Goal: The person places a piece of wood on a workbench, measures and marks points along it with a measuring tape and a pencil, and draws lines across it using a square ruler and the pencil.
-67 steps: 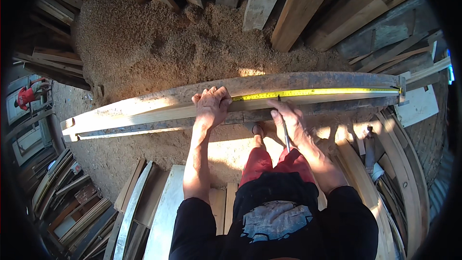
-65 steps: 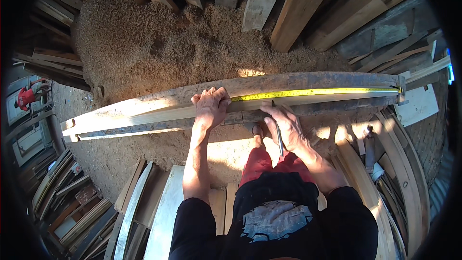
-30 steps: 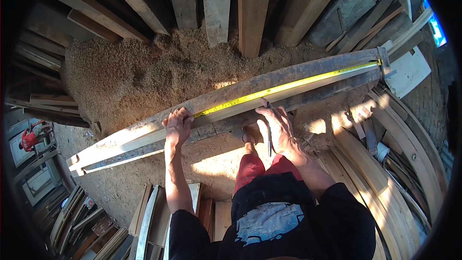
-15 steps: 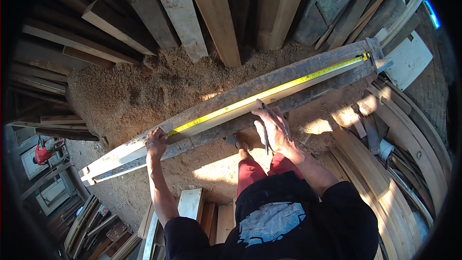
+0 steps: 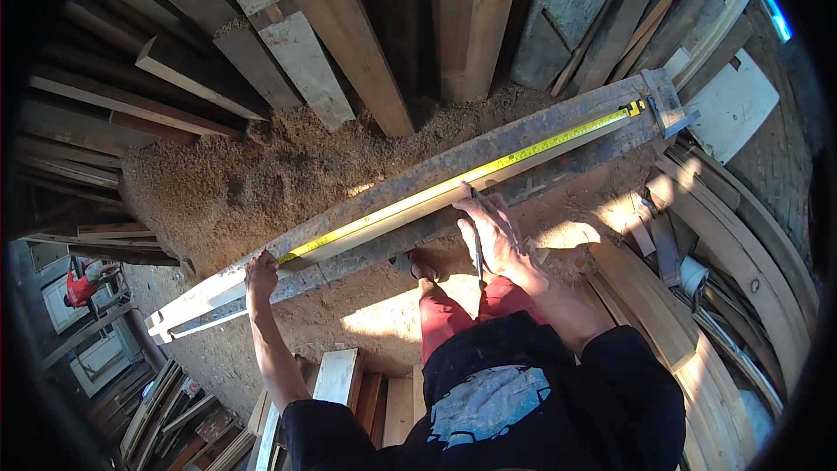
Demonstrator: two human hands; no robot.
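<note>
A yellow tape measure (image 5: 384, 219) is stretched along a long pale wooden board (image 5: 392, 227) that runs from lower left to upper right. The board rests on a thick, weathered beam (image 5: 349, 209). My left hand (image 5: 261, 277) is closed on the tape's left end; its fingers hide what that end looks like. A yellow-and-black piece (image 5: 633, 109) sits at the tape's far right end. Around the middle of the tape, my right hand (image 5: 495, 235) grips a slim dark pen (image 5: 479, 262), its upper end close to the board's near edge.
Sawdust (image 5: 218, 183) is heaped beyond the beam, below leaning planks (image 5: 340, 35). A metal bracket (image 5: 667, 105) caps the beam's right end. Curved boards (image 5: 732, 227) lie at right, with a white cup-like container (image 5: 693, 275) among them. A person in red (image 5: 83, 288) is at far left.
My left hand and the tape have slid a little to the left along the board. My right hand stays near the middle with the pen. The whole view has shifted slightly.
</note>
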